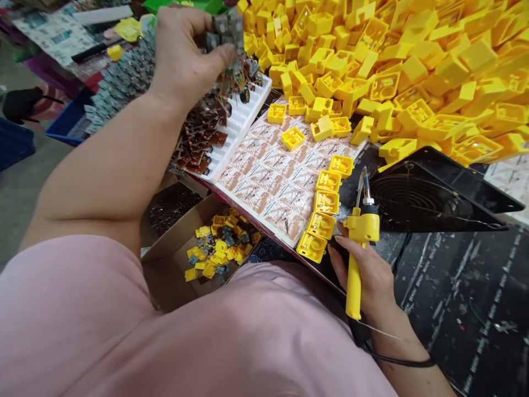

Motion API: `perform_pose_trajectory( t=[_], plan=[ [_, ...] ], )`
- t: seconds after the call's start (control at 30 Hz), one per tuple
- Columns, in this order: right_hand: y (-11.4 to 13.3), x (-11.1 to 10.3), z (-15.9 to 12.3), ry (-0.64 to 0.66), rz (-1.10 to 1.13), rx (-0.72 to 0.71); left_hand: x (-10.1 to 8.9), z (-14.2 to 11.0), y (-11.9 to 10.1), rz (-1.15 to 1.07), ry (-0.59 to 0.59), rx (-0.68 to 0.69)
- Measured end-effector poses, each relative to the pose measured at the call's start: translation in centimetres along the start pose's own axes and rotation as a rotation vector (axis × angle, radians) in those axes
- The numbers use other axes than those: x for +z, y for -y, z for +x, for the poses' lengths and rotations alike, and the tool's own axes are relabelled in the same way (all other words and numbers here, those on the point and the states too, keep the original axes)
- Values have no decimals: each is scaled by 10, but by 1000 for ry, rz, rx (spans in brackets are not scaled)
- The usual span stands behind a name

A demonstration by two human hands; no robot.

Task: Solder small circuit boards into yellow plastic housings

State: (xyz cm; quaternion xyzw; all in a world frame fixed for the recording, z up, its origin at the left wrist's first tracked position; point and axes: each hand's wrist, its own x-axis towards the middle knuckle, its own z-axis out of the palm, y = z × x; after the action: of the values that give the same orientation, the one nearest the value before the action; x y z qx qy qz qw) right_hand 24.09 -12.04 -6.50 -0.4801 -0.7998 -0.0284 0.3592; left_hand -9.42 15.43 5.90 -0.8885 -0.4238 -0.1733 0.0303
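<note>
My left hand (182, 52) is raised at the top of the view, gripping a small cluster of grey circuit boards (225, 30) with wires and components hanging below. Under it, a white plastic tray (242, 118) holds rows of brown circuit boards (202, 144). My right hand (367, 275) is closed around the handle of a yellow soldering iron (359, 231), whose metal tip points up and away. Several open yellow plastic housings (326, 204) stand in a row just beyond that hand, along the edge of a printed sheet (268, 176).
A huge heap of yellow housings (372, 71) rises at the back. A black fan (421, 198) lies to the right on a black bench mat (454, 286). A cardboard box (173, 259) of yellow parts sits below the sheet, and a blue crate (70, 118) stands at the left.
</note>
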Motion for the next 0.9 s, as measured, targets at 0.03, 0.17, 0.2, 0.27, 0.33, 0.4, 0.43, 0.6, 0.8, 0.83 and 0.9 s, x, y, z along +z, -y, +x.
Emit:
perform_pose_trajectory(
  t=[0.03,0.17,0.2,0.27,0.33,0.4,0.43,0.6,0.8,0.83,0.9],
  plan=[
    [0,-1,0,-1,1,4,7,-4,-12,-50,5,-2],
    [1,-2,2,-4,2,9,40,-9,-42,-371,53,-91],
    [1,-3,2,-4,-1,11,48,-7,-43,-451,76,-134],
    [1,-4,1,2,-5,16,62,-5,-45,-578,113,-262],
    [0,-5,0,16,-1,12,71,-7,-48,-649,144,-382],
    [-1,-6,-2,23,-3,6,75,-17,-54,-642,169,-410],
    [-1,-6,-2,23,-4,3,76,-24,-58,-585,179,-367],
    [1,-10,-1,39,26,-8,68,-64,-65,-255,178,-127],
    [4,-11,1,77,95,-25,50,-89,-75,-80,118,-156],
    [4,-10,1,78,107,-17,48,-91,-82,-55,120,-151],
    [5,-9,1,81,131,8,50,-94,-95,-21,129,-120]
  ],
)
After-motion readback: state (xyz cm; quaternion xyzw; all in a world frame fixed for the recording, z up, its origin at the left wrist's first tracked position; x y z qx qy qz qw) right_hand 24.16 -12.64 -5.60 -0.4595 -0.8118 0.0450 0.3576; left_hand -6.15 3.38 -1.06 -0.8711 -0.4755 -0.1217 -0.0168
